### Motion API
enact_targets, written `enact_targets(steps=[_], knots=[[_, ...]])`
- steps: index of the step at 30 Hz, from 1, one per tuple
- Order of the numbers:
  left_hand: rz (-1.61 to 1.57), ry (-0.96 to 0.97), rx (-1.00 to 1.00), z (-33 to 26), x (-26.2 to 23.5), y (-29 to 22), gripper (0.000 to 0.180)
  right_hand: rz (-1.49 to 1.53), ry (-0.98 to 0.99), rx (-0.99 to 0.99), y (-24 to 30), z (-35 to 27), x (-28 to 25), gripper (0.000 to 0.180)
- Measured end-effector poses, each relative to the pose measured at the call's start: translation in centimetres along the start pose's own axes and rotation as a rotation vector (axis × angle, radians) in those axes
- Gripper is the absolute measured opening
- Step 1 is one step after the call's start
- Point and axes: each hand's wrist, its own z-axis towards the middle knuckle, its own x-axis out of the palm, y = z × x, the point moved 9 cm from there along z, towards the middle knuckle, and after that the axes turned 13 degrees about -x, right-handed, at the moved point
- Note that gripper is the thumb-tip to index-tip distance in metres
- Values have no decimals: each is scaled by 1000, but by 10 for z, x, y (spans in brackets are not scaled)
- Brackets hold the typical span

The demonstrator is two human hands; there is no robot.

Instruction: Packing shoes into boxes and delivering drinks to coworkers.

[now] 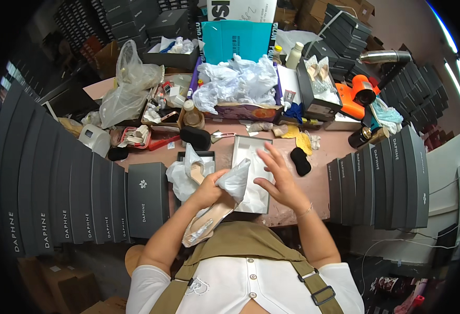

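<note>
My left hand (209, 189) is closed around a pale shoe (201, 226), held tilted over the table's near edge. The shoe's glittery toe points down toward me, and white tissue paper (235, 180) wraps its upper end. My right hand (281, 180) is raised to the right with its fingers spread and nothing in it. Below and between the hands lies a grey shoebox piece (237, 149) with a white inside, holding white paper (253, 196). Just beyond my left hand, a second pale shoe (196, 171) rests in crumpled tissue at a dark open box (207, 155).
Stacked dark shoeboxes line the left (146, 191) and right (376, 183). At the back stands a purple carton (245, 112) full of crumpled tissue (235, 83). Black pads (300, 161), a bottle (192, 116), an orange tool (351, 99) and a red basket (135, 137) are around.
</note>
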Motion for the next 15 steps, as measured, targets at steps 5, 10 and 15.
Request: enact_targets(steps=[5, 10, 15], knots=[[209, 28, -75, -33, 21, 13, 47, 322, 348, -59, -4, -1, 41, 11], [-134, 10, -147, -49, 34, 20, 49, 373, 254, 104, -31, -31, 55, 9], [-28, -113, -76, -41, 12, 28, 56, 549, 91, 314, -50, -34, 66, 29]])
